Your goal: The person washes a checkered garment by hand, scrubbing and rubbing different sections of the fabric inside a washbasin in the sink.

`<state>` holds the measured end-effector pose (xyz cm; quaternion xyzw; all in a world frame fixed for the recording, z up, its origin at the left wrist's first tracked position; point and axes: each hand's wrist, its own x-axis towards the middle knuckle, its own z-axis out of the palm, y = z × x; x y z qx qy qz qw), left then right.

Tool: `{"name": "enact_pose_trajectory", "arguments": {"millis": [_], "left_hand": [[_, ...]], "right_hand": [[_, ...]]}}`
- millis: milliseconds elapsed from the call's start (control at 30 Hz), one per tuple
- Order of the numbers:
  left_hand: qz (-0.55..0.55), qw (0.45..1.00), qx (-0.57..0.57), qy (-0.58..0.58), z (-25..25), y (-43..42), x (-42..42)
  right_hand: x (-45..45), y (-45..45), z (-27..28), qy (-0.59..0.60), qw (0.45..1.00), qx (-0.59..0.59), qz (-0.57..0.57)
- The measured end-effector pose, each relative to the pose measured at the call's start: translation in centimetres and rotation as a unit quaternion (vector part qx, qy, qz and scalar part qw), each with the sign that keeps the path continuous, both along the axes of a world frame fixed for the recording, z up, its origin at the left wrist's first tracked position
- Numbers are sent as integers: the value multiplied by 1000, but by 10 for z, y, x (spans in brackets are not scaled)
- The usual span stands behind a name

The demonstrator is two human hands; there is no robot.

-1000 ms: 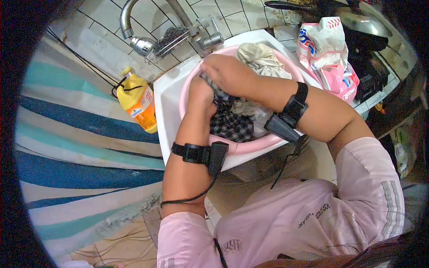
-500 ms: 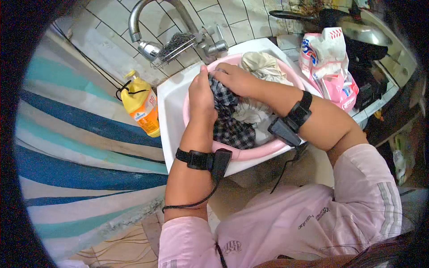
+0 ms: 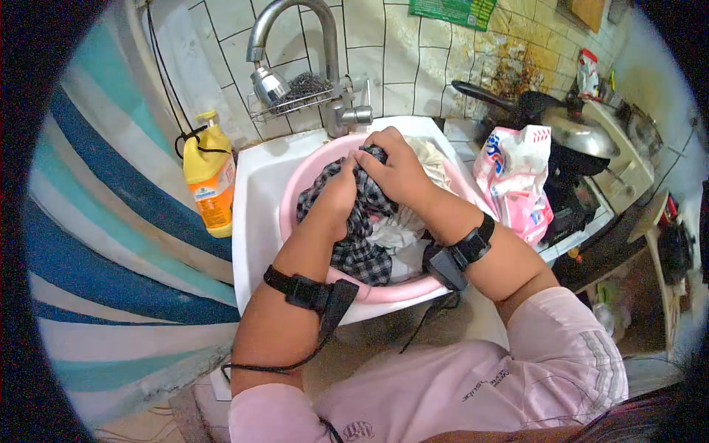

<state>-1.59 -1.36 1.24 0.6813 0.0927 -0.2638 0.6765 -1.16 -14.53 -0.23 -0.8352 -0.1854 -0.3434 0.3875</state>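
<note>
A black-and-white checked garment [image 3: 362, 255] is bunched up in a pink basin [image 3: 289, 193]. My left hand [image 3: 340, 190] grips a fold of it on the left, thumb pointing up. Close beside it, my right hand [image 3: 397, 168] is closed on the upper part of the same garment, fingers curled over the cloth. The two thumbs nearly meet. Pale cream cloth [image 3: 432, 159] lies under and to the right of my right hand. Some of the fingers are hidden behind the fabric.
The basin sits in a white sink [image 3: 251, 221] beneath a metal faucet [image 3: 330, 44] and a wire rack holding a scouring pad [image 3: 303, 88]. A yellow bottle [image 3: 209, 173] stands left. On the right are a pink-and-white bag [image 3: 515, 181] and a lidded pan [image 3: 580, 136].
My head view has shifted, showing more of the wall and stove. More of the checked garment is now lifted and spread to the left of my left hand; both hands still grip it.
</note>
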Motion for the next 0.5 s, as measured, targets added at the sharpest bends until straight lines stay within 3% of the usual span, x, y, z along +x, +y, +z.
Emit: {"name": "enact_pose_trajectory", "arguments": {"millis": [33,100,133,167,200,233,267,300,367,500], "left_hand": [[2,1000,-9,-1,-9,1,6],[-12,986,-101,-132,-12,2,7],[-1,951,99,-293,-17,5,1],[0,951,96,-293,-20,5,5],[13,973,-75,-218,-26,7,10],[26,961,-242,-135,-32,8,14],[11,944,-305,-125,-37,9,16],[11,945,-303,-124,-24,7,6],[61,971,-43,-229,-2,0,-12],[75,962,-113,-239,-25,0,5]], "right_hand": [[2,0,0,-1,1000,-9,2],[4,2,1,101,994,41,17],[0,3,-1,94,993,51,45],[-11,8,5,95,993,47,44],[-25,15,15,50,997,0,61],[-33,19,21,5,996,-47,78],[-36,19,23,-4,993,-69,100],[-28,17,19,-3,993,-67,100],[-9,10,14,109,990,29,91],[-10,8,10,125,991,13,35]]}}
